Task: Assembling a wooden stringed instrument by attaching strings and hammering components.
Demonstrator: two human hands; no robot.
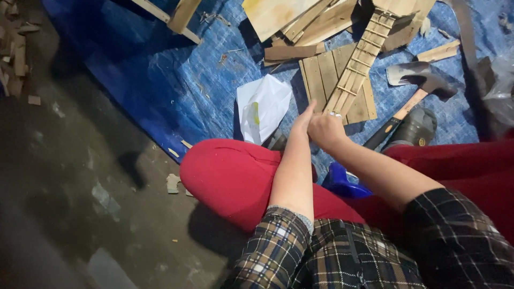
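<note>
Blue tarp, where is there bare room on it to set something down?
The blue tarp lies bare left of the white paper, below the wooden stick. A smaller bare strip runs between the hammer and the slatted panel. It is crowded along the top, with the board pile and ladder-like strip.

two hands [316, 126], one hammer [412, 99], one ladder-like slat frame [360, 59], one white bag [263, 106], one blue tarp [160, 80]

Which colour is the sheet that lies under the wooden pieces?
Blue; the sheet shows best in the head view.
</note>
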